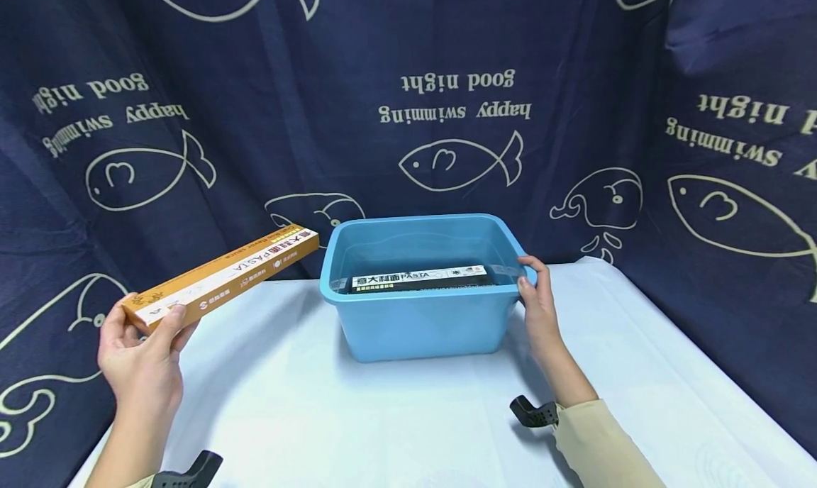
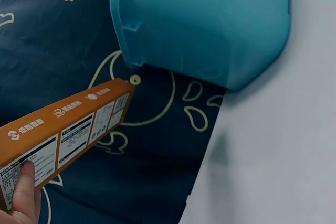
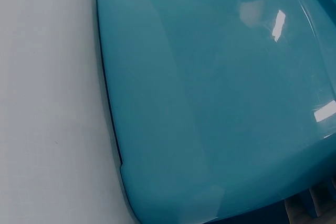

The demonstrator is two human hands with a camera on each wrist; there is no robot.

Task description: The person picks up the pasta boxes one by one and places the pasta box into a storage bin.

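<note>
My left hand [image 1: 143, 364] grips the near end of a long orange and white pasta box [image 1: 223, 275], holding it in the air left of the blue bin [image 1: 421, 325]. In the left wrist view, a finger lies on the printed label side of the orange pasta box [image 2: 68, 129]. My right hand [image 1: 537, 300] holds the bin's right rim, thumb on the near side and fingers at the edge. Inside the bin lies a black and white pasta box [image 1: 418, 278], its lower part hidden by the front wall. The right wrist view is mostly filled by the bin's wall [image 3: 210, 87].
The bin stands on a table with a white cover [image 1: 396, 424]. Behind and at both sides hangs a dark blue curtain [image 1: 357, 140] with fish drawings and upside-down lettering. A black wrist camera mount [image 1: 535, 411] sits on the right sleeve.
</note>
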